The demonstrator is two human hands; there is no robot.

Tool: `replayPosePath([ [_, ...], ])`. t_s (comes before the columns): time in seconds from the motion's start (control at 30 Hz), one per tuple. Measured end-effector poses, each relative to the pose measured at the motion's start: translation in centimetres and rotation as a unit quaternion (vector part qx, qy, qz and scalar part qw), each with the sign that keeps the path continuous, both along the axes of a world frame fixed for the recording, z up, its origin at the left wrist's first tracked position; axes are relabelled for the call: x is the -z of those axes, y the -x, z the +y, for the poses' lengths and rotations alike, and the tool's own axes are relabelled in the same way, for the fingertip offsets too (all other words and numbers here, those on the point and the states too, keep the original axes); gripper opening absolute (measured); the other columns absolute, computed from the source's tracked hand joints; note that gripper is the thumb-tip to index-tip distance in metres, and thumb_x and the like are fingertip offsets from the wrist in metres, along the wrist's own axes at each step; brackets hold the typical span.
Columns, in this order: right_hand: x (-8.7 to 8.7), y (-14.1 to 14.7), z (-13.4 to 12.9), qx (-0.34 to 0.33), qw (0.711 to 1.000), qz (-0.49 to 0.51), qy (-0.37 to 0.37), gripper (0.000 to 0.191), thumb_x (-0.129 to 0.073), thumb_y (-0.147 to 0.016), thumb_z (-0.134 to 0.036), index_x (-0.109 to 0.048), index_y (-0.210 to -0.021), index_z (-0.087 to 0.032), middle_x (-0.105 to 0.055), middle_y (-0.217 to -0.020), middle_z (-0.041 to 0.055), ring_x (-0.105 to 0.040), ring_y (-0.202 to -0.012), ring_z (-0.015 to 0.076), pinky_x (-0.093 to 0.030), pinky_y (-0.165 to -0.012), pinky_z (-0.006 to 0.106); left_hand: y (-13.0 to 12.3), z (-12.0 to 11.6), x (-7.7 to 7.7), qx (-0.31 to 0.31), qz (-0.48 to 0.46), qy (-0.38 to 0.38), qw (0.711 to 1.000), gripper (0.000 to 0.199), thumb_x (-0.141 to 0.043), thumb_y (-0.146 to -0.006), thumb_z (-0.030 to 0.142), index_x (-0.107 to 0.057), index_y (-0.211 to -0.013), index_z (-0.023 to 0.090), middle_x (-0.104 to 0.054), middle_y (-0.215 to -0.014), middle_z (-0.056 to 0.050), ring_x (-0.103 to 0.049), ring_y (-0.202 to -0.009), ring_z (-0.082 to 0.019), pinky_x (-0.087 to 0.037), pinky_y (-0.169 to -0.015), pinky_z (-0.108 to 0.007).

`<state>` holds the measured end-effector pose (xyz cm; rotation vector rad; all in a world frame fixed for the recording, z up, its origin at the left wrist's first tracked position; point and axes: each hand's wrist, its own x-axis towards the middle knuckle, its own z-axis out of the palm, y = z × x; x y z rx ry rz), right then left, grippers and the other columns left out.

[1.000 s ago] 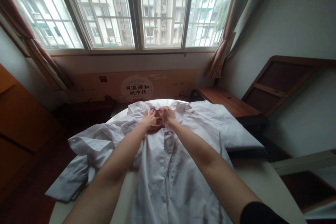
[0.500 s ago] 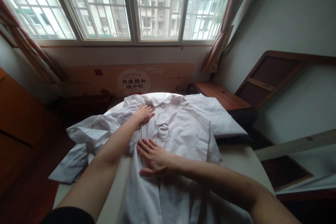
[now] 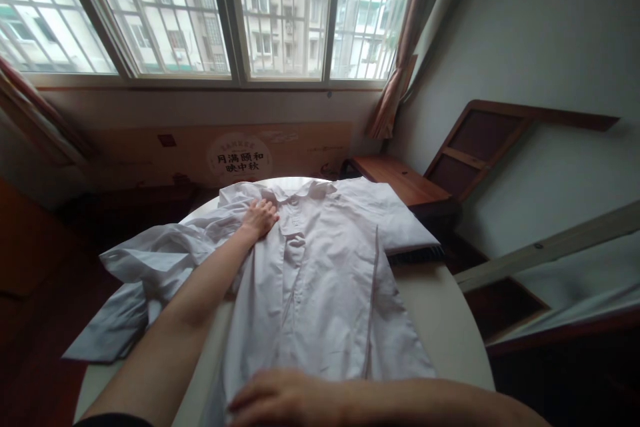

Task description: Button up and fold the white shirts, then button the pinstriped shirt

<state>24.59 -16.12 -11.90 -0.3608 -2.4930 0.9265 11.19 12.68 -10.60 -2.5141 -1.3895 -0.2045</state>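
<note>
A white button-front shirt (image 3: pixel 330 280) lies spread over a round pale table (image 3: pixel 430 307), its collar at the far edge. My left hand (image 3: pixel 261 217) rests flat on the shirt just below the collar's left side, fingers stretched out. At the bottom of the view my right hand (image 3: pixel 285 397) lies across the lower part of the shirt, fingers pointing left; its lower side is cut off by the frame. Bunched on the left is one sleeve (image 3: pixel 160 253), with its cuff (image 3: pixel 107 327) hanging towards the table's edge. The other sleeve (image 3: pixel 405 220) is spread to the right.
Under the right sleeve a dark fringed edge (image 3: pixel 417 254) sticks out. Behind the table stand a low brown wooden table (image 3: pixel 403 179) and a printed cardboard panel (image 3: pixel 300 153) below the barred window (image 3: pixel 285 13). A wooden frame (image 3: pixel 475 140) leans against the right wall.
My right hand has slid down the shirt towards me, and the front there now lies flatter. My left hand stays near the collar. The view has shifted slightly to the right.
</note>
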Motion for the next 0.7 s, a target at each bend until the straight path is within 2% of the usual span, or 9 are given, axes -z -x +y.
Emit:
replayPosePath([
  [0.03,-1.2,-2.3,1.2,0.12,0.992,0.038,0.014,0.044,-0.056,-0.084,-0.041,-0.055,-0.123,-0.021,-0.061,-0.121,0.0071,-0.057,-0.109,0.016,-0.043,-0.094,0.026,-0.2,-0.5,-0.3,0.004,-0.012,-0.022,1.0,0.032,-0.039,-0.09,0.027,-0.063,-0.104,0.012,-0.06,-0.114,-0.018,-0.046,-0.118,-0.03,-0.029,-0.1,-0.048],
  [0.07,-2.2,-4.9,2.5,0.268,0.96,0.081,0.023,0.044,-0.053,-0.085,-0.042,-0.054,-0.123,-0.02,-0.06,-0.12,0.0086,-0.057,-0.109,0.0181,-0.043,-0.095,0.031,-0.5,-1.2,-0.6,0.009,-0.026,-0.041,0.999,0.03,-0.039,-0.089,0.023,-0.064,-0.101,0.012,-0.06,-0.113,-0.018,-0.046,-0.117,-0.03,-0.031,-0.099,-0.047],
  [0.13,-3.7,-10.7,5.4,0.526,0.84,0.128,0.027,0.044,-0.049,-0.085,-0.04,-0.053,-0.123,-0.018,-0.06,-0.117,0.0104,-0.055,-0.11,0.0216,-0.042,-0.098,0.039,-1.3,-2.7,-1.2,0.031,-0.053,-0.061,0.996,0.031,-0.037,-0.09,0.021,-0.063,-0.104,0.014,-0.057,-0.119,-0.016,-0.045,-0.12,-0.028,-0.032,-0.099,-0.045],
  [0.2,-4.0,-15.8,8.0,0.675,0.728,0.117,0.027,0.05,-0.056,-0.078,-0.039,-0.053,-0.122,-0.015,-0.058,-0.116,0.0135,-0.053,-0.111,0.026,-0.04,-0.098,0.043,-2.5,-4.6,-1.3,0.073,-0.069,-0.048,0.994,0.035,-0.037,-0.092,0.031,-0.058,-0.116,0.017,-0.05,-0.131,-0.012,-0.039,-0.127,-0.026,-0.029,-0.104,-0.042],
  [0.23,-3.8,-17.8,9.1,0.71,0.696,0.093,0.044,0.058,-0.062,-0.072,-0.037,-0.052,-0.123,-0.013,-0.057,-0.117,0.0155,-0.053,-0.111,0.0282,-0.04,-0.097,0.044,-3.2,-5.6,-1.1,0.1,-0.068,-0.027,0.992,0.04,-0.037,-0.092,0.038,-0.053,-0.123,0.019,-0.045,-0.137,-0.011,-0.035,-0.13,-0.025,-0.027,-0.106,-0.042],
  [0.33,-2.8,-20.8,11.0,0.704,0.697,0.039,0.129,0.071,-0.067,-0.064,-0.035,-0.047,-0.126,-0.006,-0.058,-0.114,0.0182,-0.058,-0.102,0.0285,-0.045,-0.092,0.042,-5.0,-7.9,0.0,0.18,-0.029,0.08,0.98,0.059,-0.034,-0.088,0.056,-0.037,-0.138,0.025,-0.03,-0.148,-0.008,-0.024,-0.137,-0.028,-0.019,-0.109,-0.046],
  [0.5,-2.5,-20.2,10.3,0.645,0.736,0.051,0.201,0.062,-0.065,-0.065,-0.033,-0.053,-0.121,-0.009,-0.063,-0.109,0.0147,-0.061,-0.1,0.0268,-0.047,-0.089,0.04,-5.7,-9.1,1.0,0.2,-0.03,0.198,0.959,0.067,-0.029,-0.086,0.063,-0.028,-0.143,0.026,-0.024,-0.15,-0.01,-0.015,-0.139,-0.03,-0.012,-0.109,-0.052],
  [0.63,-4.0,-19.2,9.7,0.627,0.753,0.068,0.186,0.062,-0.06,-0.066,-0.026,-0.051,-0.125,-0.01,-0.062,-0.112,0.0142,-0.06,-0.101,0.0255,-0.049,-0.084,0.037,-6.1,-9.3,0.0,0.178,-0.145,0.267,0.936,0.068,-0.039,-0.083,0.063,-0.039,-0.137,0.021,-0.032,-0.147,-0.013,-0.02,-0.138,-0.03,-0.01,-0.111,-0.049],
  [0.7,-5.2,-17.9,10.2,0.6,0.781,0.048,0.164,0.063,-0.056,-0.067,-0.023,-0.049,-0.129,-0.01,-0.062,-0.11,0.0122,-0.062,-0.092,0.0223,-0.051,-0.079,0.034,-6.9,-9.6,-0.7,0.145,-0.283,0.316,0.894,0.066,-0.037,-0.084,0.062,-0.043,-0.134,0.02,-0.04,-0.142,-0.012,-0.031,-0.134,-0.026,-0.02,-0.111,-0.042],
])
